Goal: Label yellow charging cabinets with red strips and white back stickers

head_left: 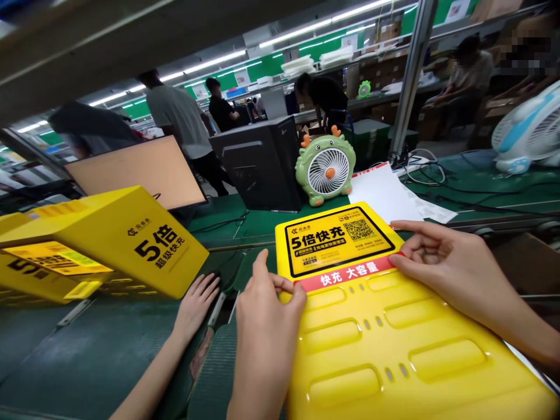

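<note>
In front of me lies a yellow plastic panel (332, 338) with rows of raised oval ridges and small slots. A black-framed label with a QR code (341, 238) covers its far end. Just below that label a red sticker strip (347, 272) with white lettering stretches across the panel. My left hand (269, 332) pinches the strip's left end between thumb and finger, its index finger raised. At the other end, my right hand (441, 256) is closed on the right tip, thumb on the red. Whether the strip is stuck down cannot be made out.
A co-worker's hand (199, 300) rests beside a large yellow box (161, 245) at left. Behind the panel stand a monitor (140, 172), a black computer case (262, 166) and a green fan (326, 169). White papers (385, 195), cables and a white-blue fan (529, 131) are at right.
</note>
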Available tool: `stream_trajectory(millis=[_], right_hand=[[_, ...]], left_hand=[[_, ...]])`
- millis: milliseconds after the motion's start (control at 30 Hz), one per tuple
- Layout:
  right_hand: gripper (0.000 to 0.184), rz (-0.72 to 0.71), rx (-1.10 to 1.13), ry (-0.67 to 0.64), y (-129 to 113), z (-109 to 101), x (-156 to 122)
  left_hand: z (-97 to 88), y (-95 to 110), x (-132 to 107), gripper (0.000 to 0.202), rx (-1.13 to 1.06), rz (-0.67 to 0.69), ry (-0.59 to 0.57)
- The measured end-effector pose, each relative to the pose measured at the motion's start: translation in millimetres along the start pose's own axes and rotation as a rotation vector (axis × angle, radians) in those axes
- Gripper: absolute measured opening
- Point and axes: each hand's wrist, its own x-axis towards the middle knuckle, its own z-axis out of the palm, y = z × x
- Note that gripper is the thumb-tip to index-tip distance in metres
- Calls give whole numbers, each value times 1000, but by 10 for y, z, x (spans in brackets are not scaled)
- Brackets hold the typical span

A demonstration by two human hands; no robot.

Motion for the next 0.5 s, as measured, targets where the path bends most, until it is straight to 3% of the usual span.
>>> stream_trajectory(millis=[233,500], right_hand=[[65,-6,-49,8,-18,-9,0],[63,-27,-95,-11,-3,-34,1]], left_hand=[[-81,114,13,69,13,3,-85],[-76,95,98,62,35,30,-120]])
